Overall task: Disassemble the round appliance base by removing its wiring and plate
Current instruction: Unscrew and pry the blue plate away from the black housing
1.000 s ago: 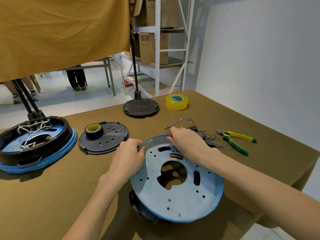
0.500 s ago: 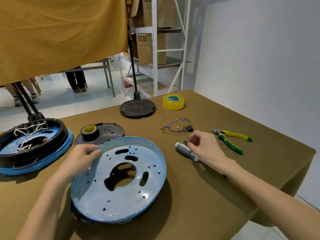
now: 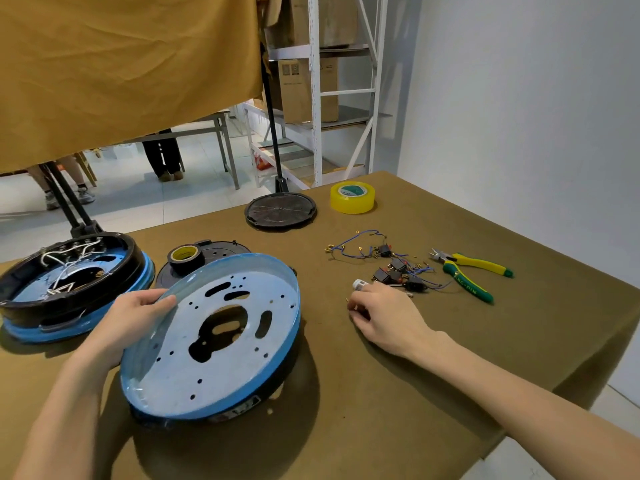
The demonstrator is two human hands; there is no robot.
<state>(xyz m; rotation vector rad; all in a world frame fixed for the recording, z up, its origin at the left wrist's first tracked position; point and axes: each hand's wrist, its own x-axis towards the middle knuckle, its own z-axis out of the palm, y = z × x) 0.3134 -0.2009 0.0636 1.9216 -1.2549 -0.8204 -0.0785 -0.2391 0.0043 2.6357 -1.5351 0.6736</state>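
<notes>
Gripping the rim of the blue plate [image 3: 221,327], the left hand [image 3: 128,320] holds it tilted. The right hand [image 3: 388,317] rests curled on the surface [image 3: 450,358] over a white-tipped tool [image 3: 360,285]; I cannot tell if it grasps it.

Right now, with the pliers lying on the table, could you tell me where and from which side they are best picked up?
Take the pliers by the two yellow-and-green handles, which lie flat, spread slightly and point right, away from the wiring bundle. Come from above on the right side: the metal jaws sit at the left end, close to the loose wires, so a hand arriving there could snag them.
</notes>
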